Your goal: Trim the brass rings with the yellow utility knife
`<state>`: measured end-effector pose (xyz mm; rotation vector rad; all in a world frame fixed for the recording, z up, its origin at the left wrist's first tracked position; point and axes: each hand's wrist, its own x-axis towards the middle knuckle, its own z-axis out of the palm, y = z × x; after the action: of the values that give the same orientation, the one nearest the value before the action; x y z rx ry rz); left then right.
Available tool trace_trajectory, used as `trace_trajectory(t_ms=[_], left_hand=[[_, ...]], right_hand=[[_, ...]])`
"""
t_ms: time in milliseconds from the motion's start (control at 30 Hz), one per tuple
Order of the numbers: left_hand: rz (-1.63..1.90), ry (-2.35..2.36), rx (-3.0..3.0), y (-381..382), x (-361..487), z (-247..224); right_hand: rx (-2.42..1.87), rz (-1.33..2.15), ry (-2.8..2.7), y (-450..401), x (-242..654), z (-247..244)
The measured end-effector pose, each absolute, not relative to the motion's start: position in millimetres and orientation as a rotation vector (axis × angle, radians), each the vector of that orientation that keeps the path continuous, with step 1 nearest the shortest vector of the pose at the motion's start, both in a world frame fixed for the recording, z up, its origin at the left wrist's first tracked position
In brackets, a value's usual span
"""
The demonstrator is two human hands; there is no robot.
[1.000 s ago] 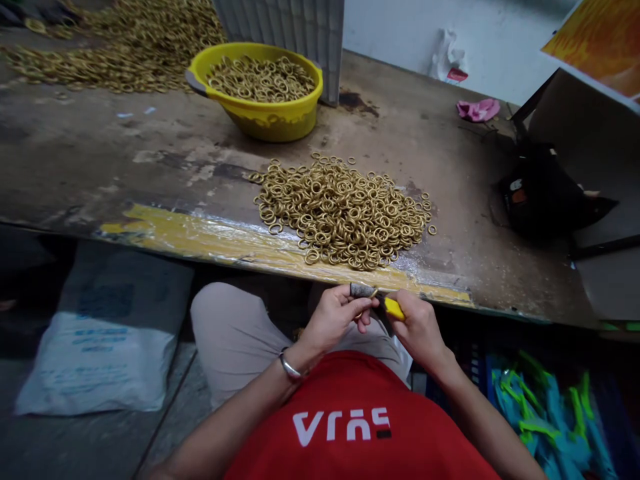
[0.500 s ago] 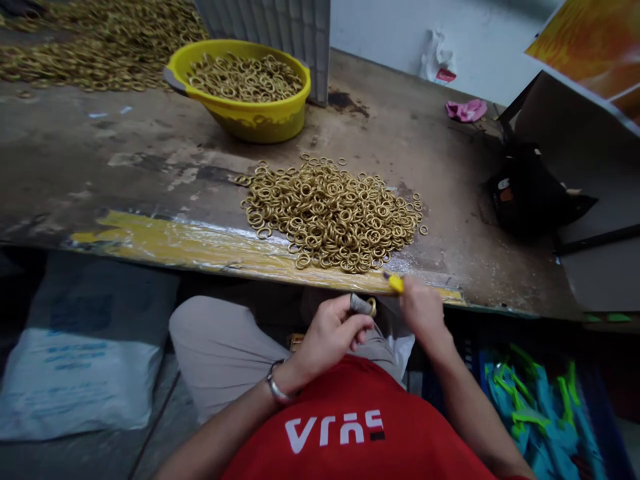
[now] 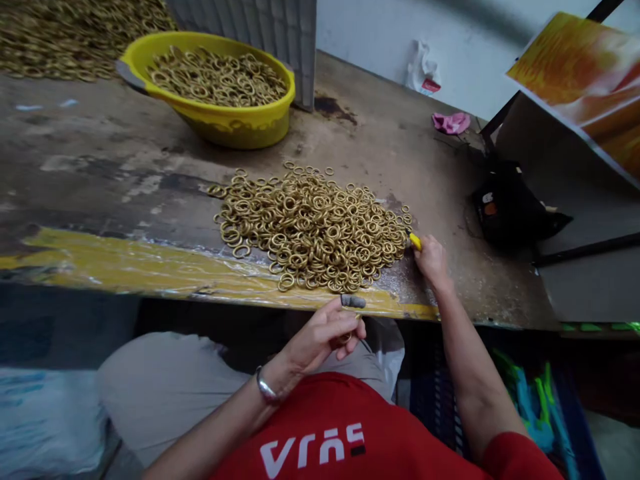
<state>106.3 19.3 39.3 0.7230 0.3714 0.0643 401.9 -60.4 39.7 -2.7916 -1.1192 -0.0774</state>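
A heap of gold-coloured rings (image 3: 320, 230) lies near the front edge of the table. My left hand (image 3: 323, 337) is just below that edge, above my lap, with a gold-coloured ring (image 3: 345, 338) in its curled fingers. A grey finger sleeve (image 3: 353, 301) covers the tip of its index finger, which points right. At the heap's right end, my right hand (image 3: 432, 261) is closed around a small yellow-handled tool (image 3: 415, 241). The tool's dark tip reaches the outermost rings; its exact kind is unclear.
A yellow tub (image 3: 240, 127) full of rings stands behind the heap. More rings (image 3: 75, 40) are spread at the back left. A black bag (image 3: 515, 203) and a pink cloth (image 3: 451, 123) lie to the right. Yellow tape (image 3: 125, 263) covers part of the table's front edge.
My right hand has moved with the yellow-handled tool from the table's front edge up to the right end of the heap. My left hand stays low, its fingers shifted. The view has turned slightly.
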Motion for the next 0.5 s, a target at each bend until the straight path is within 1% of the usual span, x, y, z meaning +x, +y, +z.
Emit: trace_trajectory(t_ms=[67, 133, 233, 300, 367, 500], left_hand=[[0.032, 0.365, 0.673, 23.2, 108.1, 38.3], [0.042, 0.407, 0.687, 25.3, 111.9, 35.7], [0.101, 0.475, 0.758, 24.8, 117.8, 32.7], [0.106, 0.451, 0.77, 22.9, 119.2, 33.6], [0.078, 0.393, 0.754, 20.6, 117.5, 36.8], [0.011, 0.335, 0.705, 16.6, 108.0, 45.7]], right_hand=[[-2.772, -0.066, -1.123, -66.1, 395.8, 46.6], [-2.643, 0.027, -1.136, -76.4, 376.8, 58.2], [-2.151, 0.442, -1.196, -93.8, 331.8, 78.6], [-1.919, 0.655, -1.25, -102.1, 301.9, 89.1], [-1.779, 0.749, -1.308, -106.1, 280.0, 94.5], [-1.635, 0.792, -1.396, -105.7, 263.6, 92.7]])
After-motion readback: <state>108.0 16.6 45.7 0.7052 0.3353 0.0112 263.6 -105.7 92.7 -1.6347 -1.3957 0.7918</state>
